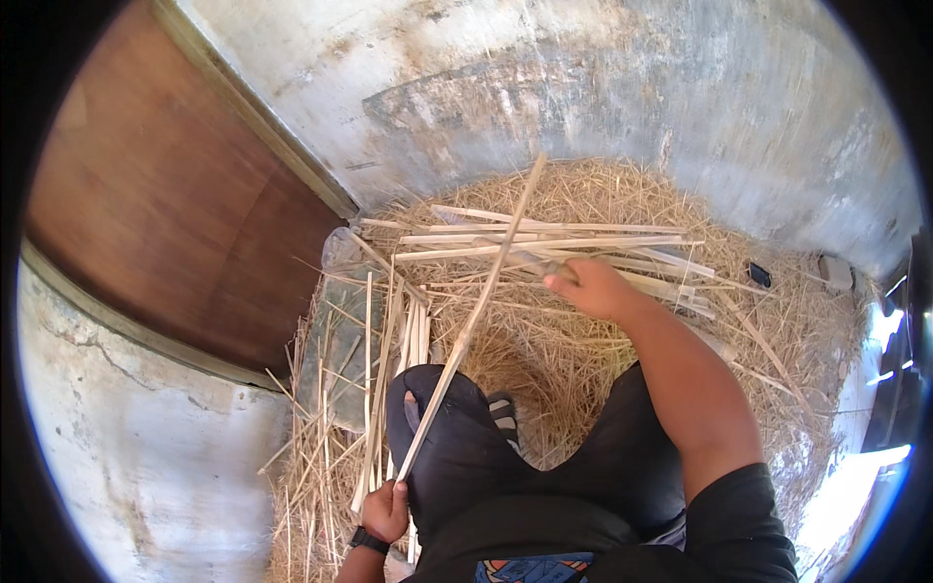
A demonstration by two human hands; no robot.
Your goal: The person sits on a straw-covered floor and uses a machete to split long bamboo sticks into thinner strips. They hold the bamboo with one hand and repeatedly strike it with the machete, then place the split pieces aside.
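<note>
My left hand (386,511) is down low on the near left, shut tight around the near end of a long, pale stick (473,316). The stick goes up at a slant over the left knee (425,391), leans a bit to the right, and its far end sticks out over the straw, close to the wall (632,87). My right hand (589,288) is farther out and to the right, wrapped around the handle of a tool that looks like a knife (530,259). The thin blade points left to the middle part of the long stick. It is blurry, so I can't tell if it touches. My two hands are well apart.

Past the stick I see a pile of pale strips (583,240) lying side to side on the straw (612,189). More strips (416,335) lie on the left, by the left knee, pointing away from me. A flat gray slab (340,364) is farther left, with thin bits on it, and a clear plastic bag (339,249) sits at its far end. A big brown door (185,204) is on the left. A small black thing (759,276) lies on the far right.
</note>
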